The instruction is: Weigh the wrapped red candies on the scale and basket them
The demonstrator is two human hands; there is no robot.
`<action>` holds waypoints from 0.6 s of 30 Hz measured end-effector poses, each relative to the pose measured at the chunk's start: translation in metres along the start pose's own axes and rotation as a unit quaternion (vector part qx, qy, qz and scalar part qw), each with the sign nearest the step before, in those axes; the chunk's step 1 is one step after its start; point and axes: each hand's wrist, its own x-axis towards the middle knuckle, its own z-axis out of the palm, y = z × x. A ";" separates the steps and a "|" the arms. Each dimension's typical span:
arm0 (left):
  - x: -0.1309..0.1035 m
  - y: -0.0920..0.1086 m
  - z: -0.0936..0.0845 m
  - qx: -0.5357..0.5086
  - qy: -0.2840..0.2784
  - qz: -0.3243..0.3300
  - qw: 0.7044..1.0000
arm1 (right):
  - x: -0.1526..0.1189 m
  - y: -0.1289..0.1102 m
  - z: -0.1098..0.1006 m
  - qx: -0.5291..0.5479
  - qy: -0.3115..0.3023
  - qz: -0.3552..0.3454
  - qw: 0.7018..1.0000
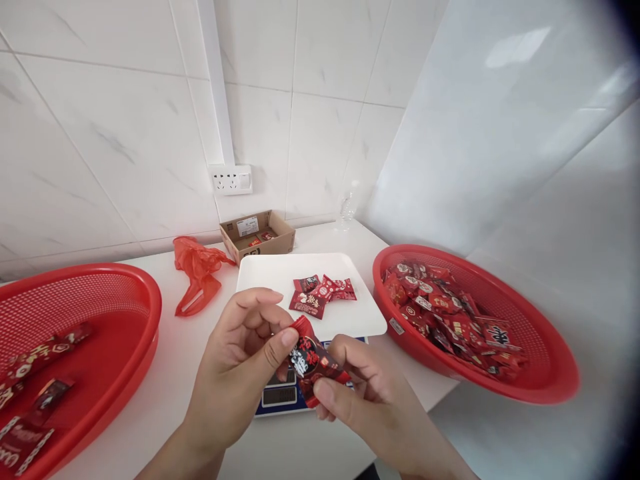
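Between my two hands is a small dark red candy packet [311, 360] with black and white lettering, held tilted above the front of a scale. My left hand [245, 363] pinches its upper left corner between thumb and fingers. The lower right end is gripped by my right hand [363, 393], thumb on top. Behind them, the white pan [270, 283] of the scale carries several red wrapped packets [320, 293] in a loose pile. The scale's blue panel [300, 402] with its dark displays is partly covered by my hands.
At the right stands a red basket [550, 347] heaped with red packets. Another red basket [150, 300], holding several packets, is at the left. A red plastic bag [199, 270], a cardboard box [277, 233] and a clear bottle [347, 207] lie toward the tiled wall.
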 end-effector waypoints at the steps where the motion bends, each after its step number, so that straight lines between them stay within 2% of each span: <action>1: 0.000 0.000 -0.001 0.003 0.003 -0.004 1.000 | 0.000 0.000 0.000 -0.008 0.002 0.001 1.000; 4: 0.003 -0.001 -0.006 0.044 0.007 -0.015 0.999 | 0.003 0.004 -0.002 -0.076 0.030 0.007 0.997; 6: 0.007 -0.002 -0.012 0.110 0.026 0.011 0.994 | 0.011 0.011 -0.005 -0.153 0.067 0.008 0.986; 9: 0.012 0.000 -0.019 0.197 0.080 0.075 0.974 | 0.026 0.024 -0.011 -0.289 0.109 0.019 0.951; 13: 0.014 0.002 -0.023 0.216 0.094 0.089 0.968 | 0.042 0.040 -0.019 -0.413 0.132 0.045 0.900; 16: 0.015 -0.001 -0.026 0.227 0.089 0.093 0.965 | 0.042 0.042 -0.035 -0.443 0.161 0.048 0.881; 18: 0.016 -0.003 -0.028 0.227 0.091 0.099 0.964 | 0.035 0.038 -0.057 -0.470 0.184 0.056 0.861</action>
